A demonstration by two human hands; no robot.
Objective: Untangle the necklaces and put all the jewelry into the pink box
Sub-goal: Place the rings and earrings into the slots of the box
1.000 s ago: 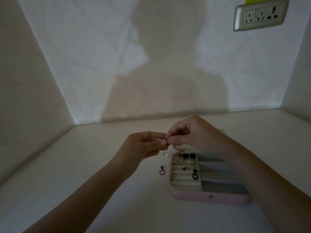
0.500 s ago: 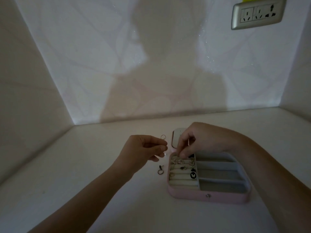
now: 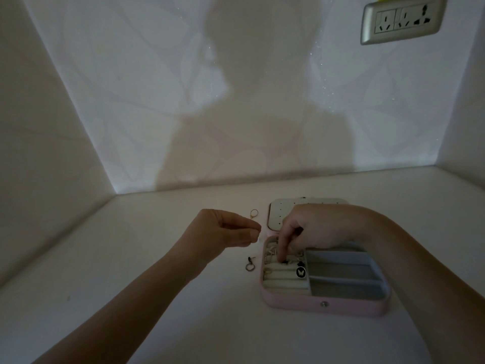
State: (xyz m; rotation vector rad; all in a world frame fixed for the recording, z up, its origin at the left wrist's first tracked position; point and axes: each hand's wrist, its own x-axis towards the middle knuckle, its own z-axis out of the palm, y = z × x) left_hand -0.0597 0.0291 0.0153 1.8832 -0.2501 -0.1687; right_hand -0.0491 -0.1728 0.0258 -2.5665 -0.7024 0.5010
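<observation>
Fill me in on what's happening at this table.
A person is sorting jewelry into the pink box. The right hand reaches into its padded left section, fingertips pinching a small dark piece there. The left hand hovers just left of the box with fingers pinched together; what it holds, if anything, is too small to tell. A ring and a small hoop lie on the table outside the box.

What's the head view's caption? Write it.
Right hand reaches into the pink box; left hand pinches a tiny piece beside it.

Left grip [image 3: 225,229], right grip [image 3: 315,227]: bare hands; bare forearms [image 3: 147,292] run to frame edge.
</observation>
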